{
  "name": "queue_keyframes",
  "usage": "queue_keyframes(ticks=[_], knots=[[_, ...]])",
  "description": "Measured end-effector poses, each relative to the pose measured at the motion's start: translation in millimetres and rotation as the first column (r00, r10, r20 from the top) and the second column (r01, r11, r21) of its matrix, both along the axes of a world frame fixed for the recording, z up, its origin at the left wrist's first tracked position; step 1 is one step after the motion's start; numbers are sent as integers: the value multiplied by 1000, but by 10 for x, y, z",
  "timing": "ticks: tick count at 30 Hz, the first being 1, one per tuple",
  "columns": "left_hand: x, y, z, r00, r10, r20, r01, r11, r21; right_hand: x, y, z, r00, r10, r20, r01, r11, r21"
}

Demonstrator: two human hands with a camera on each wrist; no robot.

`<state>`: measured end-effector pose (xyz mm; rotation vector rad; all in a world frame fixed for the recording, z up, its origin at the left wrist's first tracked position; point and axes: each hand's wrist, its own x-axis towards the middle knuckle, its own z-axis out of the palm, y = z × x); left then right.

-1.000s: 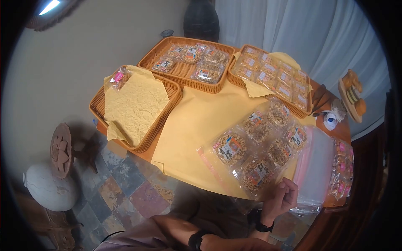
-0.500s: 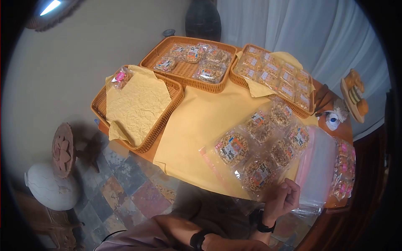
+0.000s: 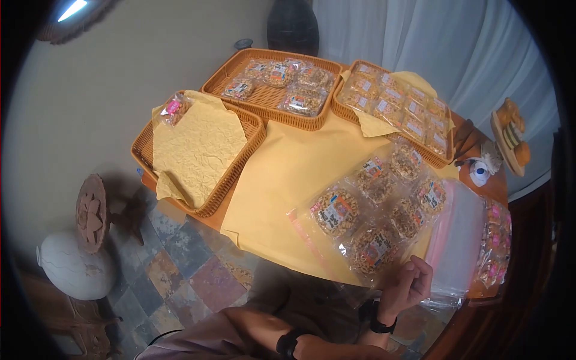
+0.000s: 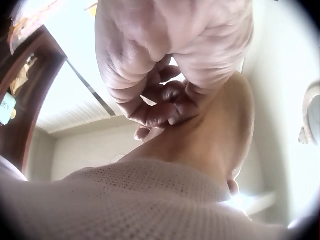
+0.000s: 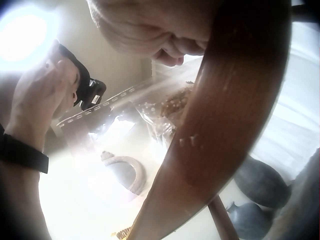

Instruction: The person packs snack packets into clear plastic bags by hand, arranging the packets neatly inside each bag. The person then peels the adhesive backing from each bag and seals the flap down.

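Observation:
In the head view, my right hand (image 3: 405, 287) hangs at the table's front edge with loosely curled fingers and nothing in them. Right beside it lies a clear plastic bag (image 3: 305, 239) with several round packs of nut clusters (image 3: 373, 247) in it. One corner of that bag juts over the edge. My left forearm (image 3: 327, 348) crosses low toward the right wrist, its hand cut off by the frame bottom. The left wrist view has my left hand (image 4: 150, 35) with bent, loose fingers and no object in them, in front of bare skin and a pale knit fabric.
Yellow paper (image 3: 288, 180) covers the table. Behind stand a paper-lined basket (image 3: 255, 141), a basket of nut packs (image 3: 210, 90) and a basket of labelled packs (image 3: 429, 161). Empty clear bags (image 3: 456, 246) and pink-labelled packs (image 3: 495, 240) lie right. A white round jar (image 3: 77, 267) stands left.
The head view has shifted slightly, so the table sits a little farther right in it. Both hands and the packs keep their places.

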<state>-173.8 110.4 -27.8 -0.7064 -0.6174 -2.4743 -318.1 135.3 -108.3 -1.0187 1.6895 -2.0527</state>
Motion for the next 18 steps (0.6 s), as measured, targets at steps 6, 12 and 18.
queue_keyframes(ticks=[6,12,18], knots=[[33,-16,-13,1000,-9,0,9,1000,18,10,-9,1,999,-29,-29,29,1000,-4],[95,-3,-25,1000,-13,16,12,999,41,-27,9,-32,999,-18,-42,18,1000,6],[116,-32,-27,999,-34,19,33,998,50,-52,27,-72,1000,-22,-12,22,999,31]])
